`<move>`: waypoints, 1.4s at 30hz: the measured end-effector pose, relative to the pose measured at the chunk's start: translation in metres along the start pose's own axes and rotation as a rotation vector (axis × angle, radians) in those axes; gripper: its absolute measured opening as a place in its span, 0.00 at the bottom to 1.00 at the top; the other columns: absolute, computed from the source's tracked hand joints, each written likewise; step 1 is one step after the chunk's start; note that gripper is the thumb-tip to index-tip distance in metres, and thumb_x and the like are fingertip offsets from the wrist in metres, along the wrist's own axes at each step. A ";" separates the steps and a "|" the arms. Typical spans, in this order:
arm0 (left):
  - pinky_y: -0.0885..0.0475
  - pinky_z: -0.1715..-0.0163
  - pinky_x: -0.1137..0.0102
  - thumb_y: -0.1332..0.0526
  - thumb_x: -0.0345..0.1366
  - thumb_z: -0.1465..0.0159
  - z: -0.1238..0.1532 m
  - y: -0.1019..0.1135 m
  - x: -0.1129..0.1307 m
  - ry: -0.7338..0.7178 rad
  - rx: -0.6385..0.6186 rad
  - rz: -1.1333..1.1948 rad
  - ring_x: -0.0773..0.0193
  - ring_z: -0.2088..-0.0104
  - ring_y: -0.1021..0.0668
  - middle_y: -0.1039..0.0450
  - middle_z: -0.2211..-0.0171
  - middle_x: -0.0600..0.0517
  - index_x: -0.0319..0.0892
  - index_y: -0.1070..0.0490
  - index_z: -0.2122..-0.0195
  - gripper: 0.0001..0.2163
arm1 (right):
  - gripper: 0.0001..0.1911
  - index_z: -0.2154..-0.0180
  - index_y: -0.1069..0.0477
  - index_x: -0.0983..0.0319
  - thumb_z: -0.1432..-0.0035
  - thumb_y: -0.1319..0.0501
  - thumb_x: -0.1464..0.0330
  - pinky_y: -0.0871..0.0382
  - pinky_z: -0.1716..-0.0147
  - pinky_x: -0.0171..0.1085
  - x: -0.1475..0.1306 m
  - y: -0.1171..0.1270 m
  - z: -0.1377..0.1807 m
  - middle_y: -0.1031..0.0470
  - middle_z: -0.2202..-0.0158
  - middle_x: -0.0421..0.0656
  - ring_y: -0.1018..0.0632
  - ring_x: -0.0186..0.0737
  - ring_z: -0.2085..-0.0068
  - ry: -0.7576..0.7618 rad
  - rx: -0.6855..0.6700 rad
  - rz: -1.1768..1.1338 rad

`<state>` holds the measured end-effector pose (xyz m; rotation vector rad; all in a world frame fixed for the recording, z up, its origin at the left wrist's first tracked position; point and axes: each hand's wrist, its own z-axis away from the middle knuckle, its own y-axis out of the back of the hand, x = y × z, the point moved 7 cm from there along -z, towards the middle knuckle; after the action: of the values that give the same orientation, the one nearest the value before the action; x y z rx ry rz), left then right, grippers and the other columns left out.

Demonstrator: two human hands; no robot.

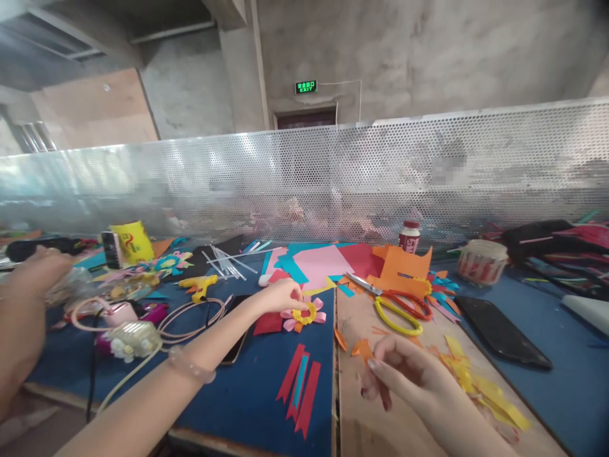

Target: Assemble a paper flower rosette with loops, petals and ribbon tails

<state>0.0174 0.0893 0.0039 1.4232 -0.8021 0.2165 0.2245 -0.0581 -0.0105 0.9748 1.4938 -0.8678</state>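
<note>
My left hand (284,296) reaches in with curled fingers, its fingertips on a paper flower (318,317) with a yellow fringed ring and pink loop petals. The flower lies on the blue table top; part of it is hidden under my fingers. My right hand (404,368) pinches a small orange paper piece (364,349) between thumb and fingers, above the wooden board. Beyond it lie scissors (399,320) with red and yellow handles. In front of the flower are red paper strips (307,397) and a blue strip (298,379) with notched ends.
Coloured paper sheets (326,266) lie at the back, before a perforated metal screen (304,171). A yellow glue gun (200,285), its cables and white sticks (233,261) are left. A black phone (504,330) and yellow scraps (495,397) are right. Another person's arm (23,324) enters at far left.
</note>
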 end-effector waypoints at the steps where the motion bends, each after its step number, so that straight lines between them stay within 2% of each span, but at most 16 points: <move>1: 0.39 0.74 0.73 0.32 0.43 0.57 -0.003 -0.004 -0.004 0.012 -0.028 0.000 0.62 0.72 0.27 0.27 0.80 0.54 0.41 0.28 0.83 0.11 | 0.15 0.71 0.38 0.61 0.43 0.42 0.57 0.35 0.77 0.31 0.000 0.002 -0.003 0.26 0.76 0.40 0.28 0.32 0.75 -0.010 -0.024 0.005; 4: 0.43 0.78 0.73 0.32 0.43 0.58 -0.008 -0.012 -0.014 0.043 -0.090 0.020 0.65 0.78 0.30 0.31 0.84 0.56 0.40 0.29 0.84 0.12 | 0.15 0.71 0.39 0.61 0.42 0.42 0.57 0.35 0.77 0.30 0.000 0.013 -0.010 0.27 0.75 0.39 0.28 0.32 0.74 -0.020 -0.027 0.079; 7: 0.42 0.77 0.73 0.31 0.41 0.59 -0.010 -0.012 -0.019 0.049 -0.127 0.079 0.65 0.76 0.29 0.29 0.80 0.56 0.40 0.28 0.82 0.11 | 0.13 0.71 0.39 0.61 0.41 0.44 0.59 0.35 0.76 0.31 0.002 0.020 -0.018 0.28 0.74 0.39 0.28 0.32 0.73 -0.026 -0.040 0.180; 10: 0.40 0.77 0.73 0.30 0.41 0.60 -0.010 -0.006 -0.016 0.064 -0.110 0.170 0.65 0.75 0.28 0.29 0.78 0.55 0.40 0.28 0.79 0.12 | 0.12 0.70 0.38 0.60 0.40 0.45 0.60 0.34 0.75 0.32 0.001 0.026 -0.027 0.28 0.73 0.40 0.28 0.33 0.72 -0.030 -0.057 0.266; 14: 0.39 0.79 0.74 0.31 0.42 0.54 -0.009 0.002 0.002 0.085 -0.039 0.351 0.67 0.78 0.28 0.30 0.77 0.55 0.39 0.30 0.73 0.13 | 0.11 0.71 0.38 0.60 0.40 0.45 0.61 0.34 0.74 0.32 -0.006 0.037 -0.036 0.27 0.72 0.40 0.30 0.31 0.74 -0.036 -0.063 0.343; 16: 0.37 0.77 0.73 0.33 0.41 0.51 -0.009 0.001 0.016 0.072 0.005 0.473 0.67 0.76 0.27 0.30 0.75 0.54 0.40 0.31 0.69 0.13 | 0.11 0.71 0.38 0.60 0.40 0.45 0.61 0.35 0.74 0.32 -0.009 0.046 -0.040 0.27 0.72 0.39 0.29 0.31 0.74 -0.011 -0.036 0.372; 19: 0.33 0.72 0.73 0.34 0.39 0.48 -0.011 -0.007 0.036 0.057 0.072 0.666 0.66 0.70 0.24 0.28 0.68 0.51 0.41 0.33 0.60 0.16 | 0.11 0.72 0.37 0.60 0.40 0.46 0.61 0.35 0.71 0.34 -0.011 0.060 -0.044 0.28 0.73 0.39 0.28 0.32 0.73 0.040 0.050 0.406; 22: 0.32 0.70 0.73 0.34 0.38 0.47 -0.014 -0.024 0.054 0.046 0.102 0.825 0.66 0.68 0.24 0.27 0.63 0.48 0.41 0.33 0.55 0.19 | 0.11 0.71 0.37 0.60 0.40 0.46 0.61 0.33 0.70 0.35 -0.006 0.067 -0.044 0.28 0.73 0.39 0.27 0.33 0.72 0.069 0.072 0.371; 29: 0.32 0.69 0.75 0.32 0.36 0.49 -0.006 -0.053 0.080 -0.023 0.115 1.019 0.70 0.71 0.26 0.32 0.75 0.55 0.41 0.25 0.65 0.11 | 0.10 0.68 0.36 0.60 0.40 0.45 0.60 0.32 0.71 0.34 -0.003 0.069 -0.038 0.28 0.70 0.39 0.27 0.32 0.71 0.053 0.062 0.293; 33: 0.31 0.66 0.73 0.31 0.35 0.50 0.002 -0.061 0.082 -0.023 0.115 1.078 0.68 0.68 0.25 0.31 0.73 0.55 0.41 0.26 0.65 0.12 | 0.10 0.67 0.37 0.60 0.41 0.44 0.60 0.32 0.72 0.33 -0.003 0.067 -0.033 0.29 0.71 0.38 0.26 0.31 0.73 0.020 0.074 0.245; 37: 0.32 0.71 0.74 0.30 0.35 0.52 0.005 -0.062 0.078 0.004 0.161 1.042 0.67 0.70 0.26 0.32 0.75 0.56 0.41 0.27 0.63 0.14 | 0.10 0.68 0.36 0.60 0.41 0.44 0.60 0.33 0.72 0.33 -0.001 0.065 -0.031 0.29 0.71 0.37 0.27 0.31 0.72 0.049 0.076 0.260; 42: 0.30 0.66 0.70 0.31 0.34 0.51 0.007 -0.064 0.081 -0.005 0.123 1.015 0.63 0.65 0.24 0.29 0.70 0.53 0.41 0.27 0.62 0.15 | 0.09 0.68 0.35 0.59 0.41 0.44 0.60 0.32 0.70 0.33 -0.002 0.065 -0.029 0.30 0.70 0.38 0.28 0.31 0.72 0.074 0.089 0.260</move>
<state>0.1114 0.0452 0.0017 1.0113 -1.4830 1.0444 0.2730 -0.0058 -0.0058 1.2473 1.3617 -0.7212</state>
